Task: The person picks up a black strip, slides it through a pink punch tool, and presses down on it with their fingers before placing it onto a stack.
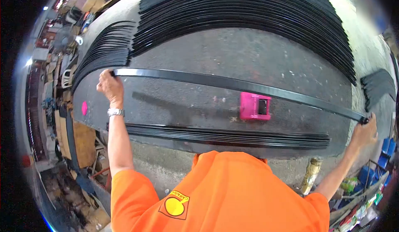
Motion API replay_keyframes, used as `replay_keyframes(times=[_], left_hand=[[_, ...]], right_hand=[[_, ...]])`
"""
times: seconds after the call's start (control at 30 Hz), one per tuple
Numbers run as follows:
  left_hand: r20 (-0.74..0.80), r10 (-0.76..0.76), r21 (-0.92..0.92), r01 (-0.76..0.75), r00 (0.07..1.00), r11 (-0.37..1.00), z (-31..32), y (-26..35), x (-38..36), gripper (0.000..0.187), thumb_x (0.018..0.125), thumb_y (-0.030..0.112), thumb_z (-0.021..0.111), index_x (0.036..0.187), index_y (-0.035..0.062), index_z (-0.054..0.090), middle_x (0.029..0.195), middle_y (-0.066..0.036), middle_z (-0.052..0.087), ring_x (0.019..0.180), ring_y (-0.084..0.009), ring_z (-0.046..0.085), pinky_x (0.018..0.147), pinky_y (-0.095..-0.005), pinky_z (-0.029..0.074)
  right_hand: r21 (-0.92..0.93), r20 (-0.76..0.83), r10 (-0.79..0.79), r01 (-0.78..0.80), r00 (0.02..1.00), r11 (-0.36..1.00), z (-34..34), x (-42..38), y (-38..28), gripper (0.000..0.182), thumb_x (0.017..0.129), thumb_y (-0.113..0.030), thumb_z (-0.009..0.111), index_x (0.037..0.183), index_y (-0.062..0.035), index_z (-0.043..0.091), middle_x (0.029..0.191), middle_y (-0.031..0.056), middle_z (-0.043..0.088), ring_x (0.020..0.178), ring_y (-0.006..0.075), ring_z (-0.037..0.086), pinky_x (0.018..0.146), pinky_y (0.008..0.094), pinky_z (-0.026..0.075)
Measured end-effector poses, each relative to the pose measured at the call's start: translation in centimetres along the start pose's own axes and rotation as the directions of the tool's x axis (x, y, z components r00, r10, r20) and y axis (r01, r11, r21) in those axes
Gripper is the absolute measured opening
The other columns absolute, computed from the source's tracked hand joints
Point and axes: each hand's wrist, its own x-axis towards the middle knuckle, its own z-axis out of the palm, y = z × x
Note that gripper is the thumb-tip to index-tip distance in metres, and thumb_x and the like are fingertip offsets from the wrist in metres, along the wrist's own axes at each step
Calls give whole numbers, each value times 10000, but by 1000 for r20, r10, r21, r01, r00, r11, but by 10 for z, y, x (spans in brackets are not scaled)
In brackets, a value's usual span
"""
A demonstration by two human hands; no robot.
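A long, thin black strip (216,82) stretches across the view above the dark tabletop (199,107). My left hand (110,86) is closed round its left end, and my right hand (365,131) grips the right end. Just below the strip, a bright pink holder (249,106) with a dark block in it sits on the table. Nearer my body lies a bundle of similar black strips (224,136), side by side along the table's front edge. The strip's shadow falls on the surface left of the pink holder.
A broad stack of black strips (241,13) covers the far side of the table. More strips (106,45) lie at the far left, others (378,86) at the right. A small pink piece (84,108) lies near the left edge. Blue containers (368,176) stand at lower right.
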Motion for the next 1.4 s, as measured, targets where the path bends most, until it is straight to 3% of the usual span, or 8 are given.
replay_keyframes(times=[0.3, 0.37, 0.4, 0.43, 0.57, 0.67, 1.2, 1.4], left_hand=[[7, -22, -58, 23, 1000, 998, -1, 6, 1, 258, 856, 141, 672, 1103, 166, 602, 1094, -17, 659, 1085, -231, 614, 910, -428, 379], [84, 95, -122, -84, 992, 989, 6, 2, 6, 197, 885, 153, 647, 1078, 178, 620, 1088, -18, 671, 1063, -237, 631, 880, -446, 401], [165, 168, -176, -139, 972, 975, 4, 3, 15, 185, 889, 154, 647, 1070, 180, 625, 1082, -18, 674, 1058, -238, 634, 874, -455, 404], [304, 237, -191, -185, 923, 964, 4, 5, 25, 177, 890, 161, 654, 1065, 175, 632, 1070, -26, 681, 1056, -246, 643, 878, -461, 408], [723, 347, -230, -265, 597, 936, 17, 24, 61, 173, 871, 201, 701, 1029, 137, 672, 1014, -82, 735, 1054, -292, 687, 901, -491, 423], [755, 339, -203, -291, 561, 935, 35, 43, 74, 197, 861, 223, 720, 1031, 133, 679, 1020, -87, 743, 1056, -296, 687, 897, -501, 428], [644, 301, -281, -148, 704, 948, 141, 79, 44, 281, 891, 246, 727, 1145, 158, 646, 1130, -20, 743, 1060, -247, 695, 859, -501, 434], [628, 298, -346, -85, 718, 934, 148, 91, 50, 256, 869, 195, 738, 1108, 149, 660, 1055, -31, 744, 1022, -262, 701, 854, -487, 413]], right_hand=[[66, -11, -84, 85, 996, 994, 9, 4, 5, 540, 898, -218, 653, 1425, -262, 545, 1320, -30, 681, 1219, 178, 627, 1083, 548, 341], [95, -41, -197, 200, 980, 975, 16, 14, 2, 570, 883, -201, 674, 1433, -258, 536, 1305, -20, 687, 1206, 188, 635, 1097, 554, 336], [78, 120, -201, 193, 972, 978, 3, 23, -13, 605, 867, -174, 680, 1445, -253, 522, 1284, -5, 690, 1198, 195, 639, 1114, 563, 324], [60, 279, -190, 180, 941, 982, -7, 35, -29, 640, 851, -147, 687, 1458, -248, 508, 1263, 9, 693, 1190, 203, 643, 1132, 571, 313], [183, 244, -437, 402, 866, 897, 16, 57, -64, 648, 789, 4, 666, 1387, -181, 497, 1036, 93, 731, 1092, 293, 685, 1155, 612, 278], [167, 345, -445, 413, 826, 895, 18, 66, -99, 644, 777, 26, 637, 1382, -142, 491, 1062, 120, 736, 1073, 308, 696, 1134, 633, 297], [267, 398, -235, 133, 887, 954, 83, 80, -191, 627, 816, -3, 609, 1394, -180, 443, 891, 169, 752, 953, 373, 730, 1103, 648, 324], [254, 392, -195, 98, 899, 962, 99, 82, -190, 670, 787, -18, 677, 1408, -172, 481, 946, 144, 757, 994, 326, 732, 1100, 665, 320]])
